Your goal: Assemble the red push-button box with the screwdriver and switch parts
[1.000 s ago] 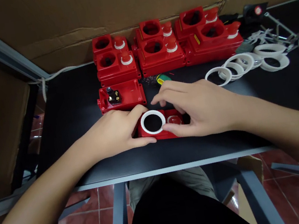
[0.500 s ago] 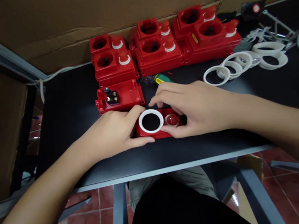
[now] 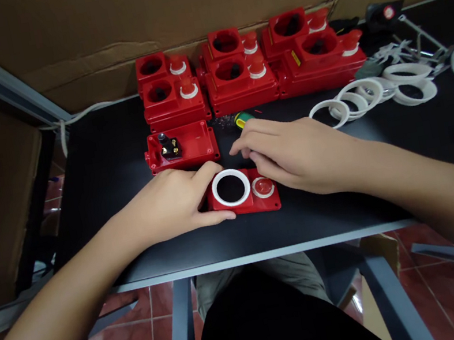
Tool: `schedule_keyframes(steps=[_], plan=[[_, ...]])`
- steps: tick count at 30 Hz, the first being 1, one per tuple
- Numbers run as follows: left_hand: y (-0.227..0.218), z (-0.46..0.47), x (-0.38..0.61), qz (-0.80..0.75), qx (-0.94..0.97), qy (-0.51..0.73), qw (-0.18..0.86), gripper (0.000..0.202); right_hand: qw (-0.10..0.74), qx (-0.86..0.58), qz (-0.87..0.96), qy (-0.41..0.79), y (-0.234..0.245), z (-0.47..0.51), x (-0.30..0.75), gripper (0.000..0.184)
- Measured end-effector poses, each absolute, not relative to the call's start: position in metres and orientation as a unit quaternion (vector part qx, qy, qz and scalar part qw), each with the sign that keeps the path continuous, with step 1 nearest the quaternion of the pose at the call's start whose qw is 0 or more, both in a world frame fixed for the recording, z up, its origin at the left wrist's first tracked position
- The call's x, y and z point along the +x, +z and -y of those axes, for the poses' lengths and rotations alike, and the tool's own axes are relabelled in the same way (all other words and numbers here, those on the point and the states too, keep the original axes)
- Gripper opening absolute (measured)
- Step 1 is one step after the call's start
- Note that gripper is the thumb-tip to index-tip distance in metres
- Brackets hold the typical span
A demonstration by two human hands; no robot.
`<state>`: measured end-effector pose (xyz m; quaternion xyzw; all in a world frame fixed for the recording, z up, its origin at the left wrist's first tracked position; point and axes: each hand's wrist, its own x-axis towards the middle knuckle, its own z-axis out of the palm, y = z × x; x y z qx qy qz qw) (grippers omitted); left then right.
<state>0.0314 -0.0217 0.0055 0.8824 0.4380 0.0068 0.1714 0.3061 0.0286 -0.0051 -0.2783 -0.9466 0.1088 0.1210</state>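
Observation:
A red cover plate (image 3: 264, 202) lies flat near the table's front edge. A white ring (image 3: 231, 187) sits around its round hole, and a red button (image 3: 263, 187) with a white collar sits beside it. My left hand (image 3: 174, 204) grips the plate's left end, thumb along the front edge and fingers at the ring's rim. My right hand (image 3: 294, 152) hovers just behind the plate, palm down with fingers extended leftward, holding nothing that I can see.
An open red box base (image 3: 190, 144) with a black switch block inside lies behind my left hand. Several assembled red boxes (image 3: 244, 70) line the cardboard wall. Loose white rings (image 3: 365, 95) and metal parts lie at right. A green-yellow tool handle (image 3: 243, 118) is behind my right hand.
My right hand has lifted off the red button and moved back and up, uncovering the plate's right half. My left hand has kept its hold.

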Motion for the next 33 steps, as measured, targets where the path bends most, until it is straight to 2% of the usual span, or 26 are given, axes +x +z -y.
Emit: schedule_keyframes(steps=[3,7,13,19,27,33], plan=[[0.006,0.022,0.032,-0.437,0.882,0.008,0.175,0.053,0.128,-0.260,0.949,0.127,-0.003,-0.026,0.306,0.035],[0.006,0.022,0.030,-0.432,0.885,0.017,0.172,0.053,0.134,-0.250,0.949,0.140,-0.001,-0.022,0.304,0.052],[0.003,0.024,0.030,-0.424,0.891,0.027,0.158,0.050,0.156,-0.251,0.950,0.101,-0.005,-0.015,0.299,0.059],[0.000,0.024,0.032,-0.423,0.894,0.021,0.147,0.053,0.172,-0.268,0.945,0.079,-0.010,-0.010,0.295,0.054],[-0.001,0.024,0.030,-0.419,0.897,0.019,0.143,0.053,0.197,-0.251,0.943,0.090,-0.009,-0.008,0.294,0.036],[0.005,0.023,0.027,-0.422,0.893,0.041,0.153,0.050,0.262,-0.248,0.919,0.158,0.001,-0.016,0.300,0.034]])
